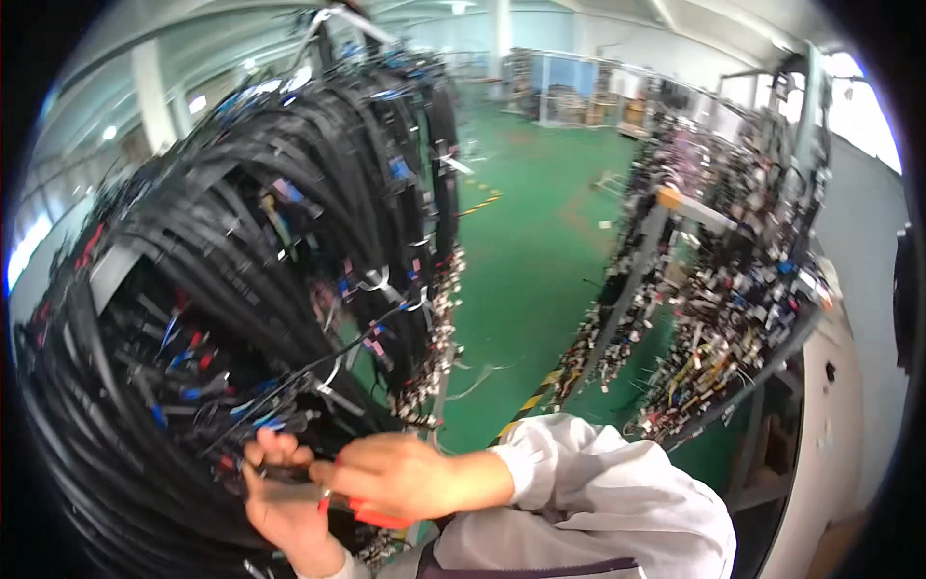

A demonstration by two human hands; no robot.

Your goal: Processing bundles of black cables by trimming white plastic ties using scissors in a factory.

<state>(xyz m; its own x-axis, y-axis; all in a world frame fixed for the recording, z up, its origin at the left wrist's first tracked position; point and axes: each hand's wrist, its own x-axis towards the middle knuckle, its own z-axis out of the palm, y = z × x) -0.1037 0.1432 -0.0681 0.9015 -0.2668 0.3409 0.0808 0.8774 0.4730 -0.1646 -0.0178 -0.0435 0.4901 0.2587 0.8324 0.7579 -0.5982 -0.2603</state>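
At the lower left my two hands meet in front of a rack of hanging black cable bundles [174, 227]. Palm up and fingers curled, my left hand [289, 511] seems closed around something dark, too blurred and covered to name. My right hand [400, 475] is closed on a red-handled tool [381, 514]; its red part sticks out below the palm, and its working end is hidden between the hands. Just beyond my fingers, blue and red connectors and thin dark wires [275, 391] hang among the cables.
A second rack of wire harnesses [714, 328] with many small white connectors stands at the right. Between the racks runs a green floor [526, 251] with yellow-black marking tape [531, 400]. A pale bench [834, 415] lies at the far right, and shelving [569, 87] stands at the back.
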